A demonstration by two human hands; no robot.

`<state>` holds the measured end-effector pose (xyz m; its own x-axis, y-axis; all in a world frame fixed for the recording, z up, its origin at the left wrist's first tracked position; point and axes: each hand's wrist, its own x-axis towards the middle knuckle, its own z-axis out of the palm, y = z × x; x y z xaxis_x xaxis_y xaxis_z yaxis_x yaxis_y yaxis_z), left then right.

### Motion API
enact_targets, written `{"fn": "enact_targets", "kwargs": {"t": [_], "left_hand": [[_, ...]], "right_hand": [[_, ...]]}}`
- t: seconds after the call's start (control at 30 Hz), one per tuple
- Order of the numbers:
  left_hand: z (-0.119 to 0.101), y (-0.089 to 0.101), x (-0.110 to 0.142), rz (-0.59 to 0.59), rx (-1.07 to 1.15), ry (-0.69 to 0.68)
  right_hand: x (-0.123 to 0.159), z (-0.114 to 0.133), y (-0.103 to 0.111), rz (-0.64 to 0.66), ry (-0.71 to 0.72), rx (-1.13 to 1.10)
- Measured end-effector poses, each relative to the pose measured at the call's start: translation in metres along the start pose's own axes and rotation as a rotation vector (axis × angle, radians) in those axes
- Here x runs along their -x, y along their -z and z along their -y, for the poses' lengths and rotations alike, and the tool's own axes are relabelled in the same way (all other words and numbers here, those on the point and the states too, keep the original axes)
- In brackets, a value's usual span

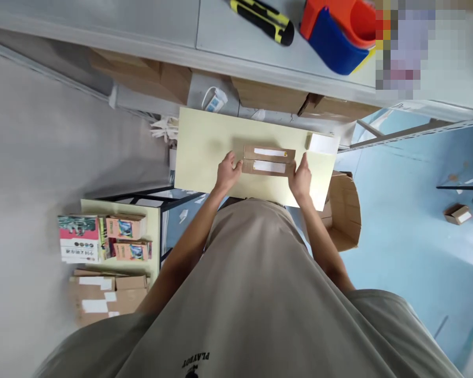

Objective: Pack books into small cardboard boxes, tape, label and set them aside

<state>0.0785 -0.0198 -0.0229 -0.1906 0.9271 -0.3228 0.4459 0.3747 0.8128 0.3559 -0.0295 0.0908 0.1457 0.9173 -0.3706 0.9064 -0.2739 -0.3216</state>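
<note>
A small brown cardboard box [270, 159] with two long white strips on top is over the pale yellow table [205, 142]. At its left end is my left hand [227, 173], thumb against the edge and fingers curled. My right hand [301, 181] grips the right end, with the thumb side against the cardboard and a finger pointing away from me. A flat white box [323, 143] lies at the table's right back corner, just beyond my right hand.
Above the table's far edge runs a grey shelf [149, 31] bearing a yellow-black box cutter [263, 20] and a red-blue tape dispenser [340, 34]. Cardboard boxes [275, 94] stand beneath. An open carton [344, 210] is at right; books [79, 239] lie on a lower-left stand.
</note>
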Motion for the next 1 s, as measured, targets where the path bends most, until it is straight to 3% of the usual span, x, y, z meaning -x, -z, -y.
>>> {"fn": "enact_targets", "kwargs": {"t": [0.07,0.13,0.27,0.4,0.53,0.7,0.83,0.9,1.0], "left_hand": [[0.002,-0.008,0.009,0.067,-0.032,-0.001],[-0.004,-0.016,0.013,0.105,-0.099,-0.002],[-0.019,-0.028,0.014,0.097,-0.248,0.079],[-0.018,-0.035,0.011,0.099,-0.282,0.146],[-0.008,-0.031,0.006,0.133,-0.199,0.103],[0.001,-0.013,-0.006,0.188,-0.01,0.093],[0.001,-0.009,-0.014,0.188,-0.004,0.053],[-0.001,-0.009,-0.016,0.205,-0.082,0.028],[-0.003,-0.009,-0.017,0.134,-0.147,-0.024]], "right_hand": [[0.007,-0.009,-0.035,0.099,-0.056,-0.072],[0.003,-0.016,-0.058,0.073,-0.081,-0.146],[-0.016,-0.027,-0.085,-0.066,-0.131,-0.259],[-0.023,-0.041,-0.104,-0.108,-0.149,-0.345],[-0.022,-0.059,-0.111,-0.136,-0.127,-0.547],[-0.027,-0.078,-0.105,-0.137,-0.048,-0.768],[-0.034,-0.084,-0.104,-0.196,-0.104,-0.772],[-0.035,-0.084,-0.104,-0.196,-0.085,-0.73],[-0.032,-0.084,-0.103,-0.215,-0.019,-0.682]]}}
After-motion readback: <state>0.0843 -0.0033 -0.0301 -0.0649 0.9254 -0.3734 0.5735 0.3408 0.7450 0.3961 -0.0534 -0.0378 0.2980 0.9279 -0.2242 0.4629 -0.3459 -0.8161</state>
